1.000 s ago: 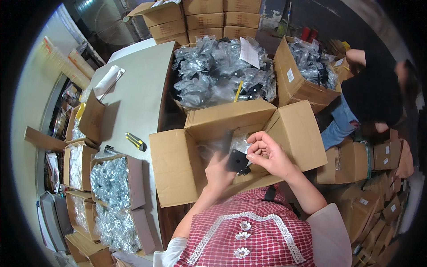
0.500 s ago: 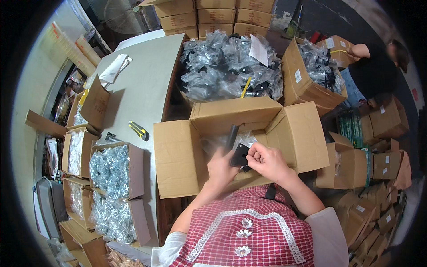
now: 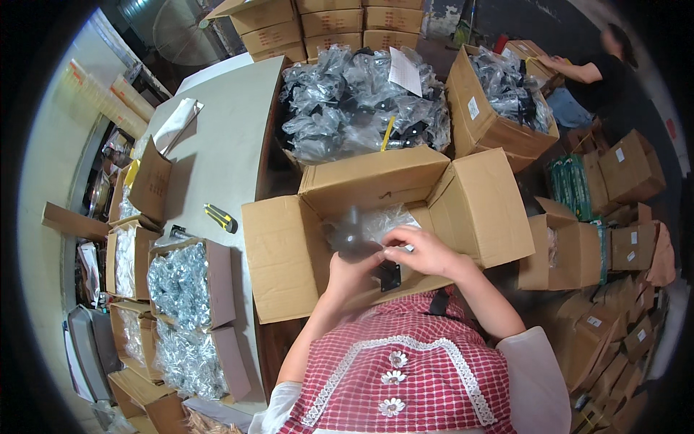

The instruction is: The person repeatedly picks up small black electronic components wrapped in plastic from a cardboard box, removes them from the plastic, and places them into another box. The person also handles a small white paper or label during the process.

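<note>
My left hand [image 3: 352,273] is wrapped round a black metal part with a tube and a flat plate. The black part's plate [image 3: 390,275], with holes in it, shows below the fingers, while its upper end is smeared by motion. Close beside it, my right hand [image 3: 426,251] is closed in a pinch at the left fingertips; what lies between its fingers, if anything, I cannot make out. Both hands are over an open cardboard box [image 3: 282,253] with its flaps spread. Inside the box lies clear plastic wrapping [image 3: 387,220].
Beyond the box, a large heap of bagged black parts [image 3: 361,108] carries a paper sheet [image 3: 405,71]. To the left, a grey table [image 3: 224,130] holds a yellow-black utility knife [image 3: 220,218] and boxes of bagged hardware [image 3: 181,282]. A co-worker [image 3: 607,87] stands at the far right.
The black part has turned in my left hand, its plate now lower. My right hand has shifted slightly left and up from the plate to the left fingertips. The co-worker's arm has moved.
</note>
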`<control>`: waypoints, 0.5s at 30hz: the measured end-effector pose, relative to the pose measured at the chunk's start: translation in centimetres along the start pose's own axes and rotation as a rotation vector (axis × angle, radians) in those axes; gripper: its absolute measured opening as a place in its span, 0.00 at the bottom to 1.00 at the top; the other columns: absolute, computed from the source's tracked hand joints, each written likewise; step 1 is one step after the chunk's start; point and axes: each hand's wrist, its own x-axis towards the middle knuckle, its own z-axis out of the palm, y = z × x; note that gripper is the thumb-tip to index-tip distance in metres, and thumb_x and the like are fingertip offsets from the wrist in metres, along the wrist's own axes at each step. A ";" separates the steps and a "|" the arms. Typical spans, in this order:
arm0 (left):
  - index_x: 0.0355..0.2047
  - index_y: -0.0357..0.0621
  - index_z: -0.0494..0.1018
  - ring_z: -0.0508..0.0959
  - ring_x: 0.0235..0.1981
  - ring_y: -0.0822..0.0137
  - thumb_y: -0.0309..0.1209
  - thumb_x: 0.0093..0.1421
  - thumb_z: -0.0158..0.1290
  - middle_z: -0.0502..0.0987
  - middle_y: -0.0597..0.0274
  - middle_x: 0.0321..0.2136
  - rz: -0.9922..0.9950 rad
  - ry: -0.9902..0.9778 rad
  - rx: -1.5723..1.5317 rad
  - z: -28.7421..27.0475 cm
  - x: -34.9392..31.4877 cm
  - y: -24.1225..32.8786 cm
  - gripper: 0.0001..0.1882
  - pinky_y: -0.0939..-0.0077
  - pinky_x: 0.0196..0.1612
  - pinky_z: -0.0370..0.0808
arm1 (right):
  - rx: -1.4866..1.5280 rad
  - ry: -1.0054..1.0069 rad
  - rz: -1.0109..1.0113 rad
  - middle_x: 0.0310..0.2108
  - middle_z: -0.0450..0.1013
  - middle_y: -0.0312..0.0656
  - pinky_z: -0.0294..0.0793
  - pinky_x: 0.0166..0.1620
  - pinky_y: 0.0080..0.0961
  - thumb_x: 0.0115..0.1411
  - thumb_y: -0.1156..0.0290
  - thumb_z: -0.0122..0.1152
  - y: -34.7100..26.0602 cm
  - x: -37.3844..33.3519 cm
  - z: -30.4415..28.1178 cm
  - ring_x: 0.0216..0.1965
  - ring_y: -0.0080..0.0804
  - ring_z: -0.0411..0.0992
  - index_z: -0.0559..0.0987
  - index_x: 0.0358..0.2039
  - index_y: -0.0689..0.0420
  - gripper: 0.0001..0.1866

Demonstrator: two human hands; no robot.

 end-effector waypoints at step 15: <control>0.59 0.40 0.75 0.77 0.54 0.60 0.34 0.56 0.66 0.77 0.55 0.53 -0.192 -0.180 -0.304 0.8 -0.6 2.7 0.30 0.66 0.54 0.76 | 0.590 -0.259 0.049 0.55 0.77 0.51 0.79 0.53 0.35 0.59 0.77 0.68 1.2 1.3 -1.8 0.52 0.35 0.79 0.64 0.70 0.58 0.39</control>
